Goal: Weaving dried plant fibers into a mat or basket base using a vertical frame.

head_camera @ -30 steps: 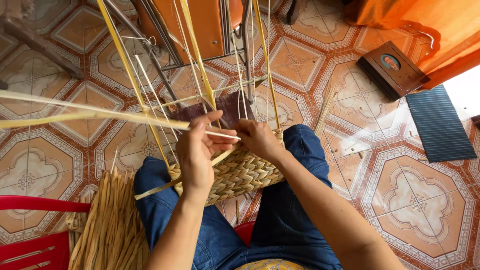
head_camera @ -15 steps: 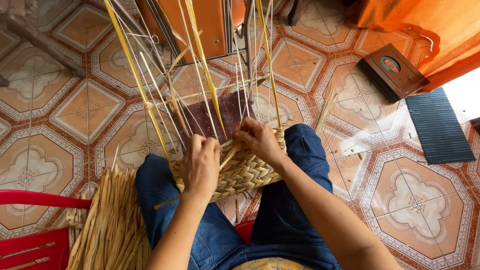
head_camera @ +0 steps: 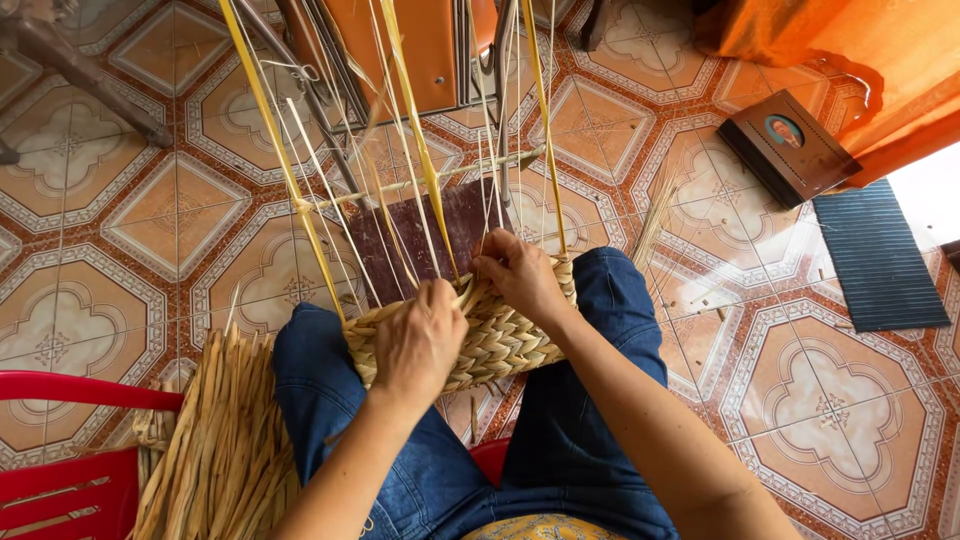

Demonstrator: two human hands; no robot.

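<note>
Here I see the woven piece (head_camera: 490,335) lying across both knees, on the blue jeans (head_camera: 320,400), so the lap holds it up like a small bench. It is a thick band of plaited straw, curved a bit, and it stays put because both hands press on it.

The left hand (head_camera: 418,340) lies on top of the band near its left end. Its grip looks clenched down over the weave and maybe a strand, but the fingers curl away from me, so I cannot tell just what they pinch. The right hand (head_camera: 520,275) sits at the top edge of the band, a little farther out. Its fingers (head_camera: 492,268) are closed on a thin straw strand there, I think to keep it tight.

Long yellow strands (head_camera: 420,160) stand up from the band toward me. They are loose at the top, which I guess keeps them free for weaving in.

Beside the left knee lies a bundle of dry straw (head_camera: 215,450), close enough to reach. It rests partly on a red plastic seat (head_camera: 70,480). Under it all is the patterned tile floor (head_camera: 830,400). Near the floor's far right edge lie a dark box (head_camera: 790,145) and a ribbed dark mat (head_camera: 875,255), well apart from the work.
</note>
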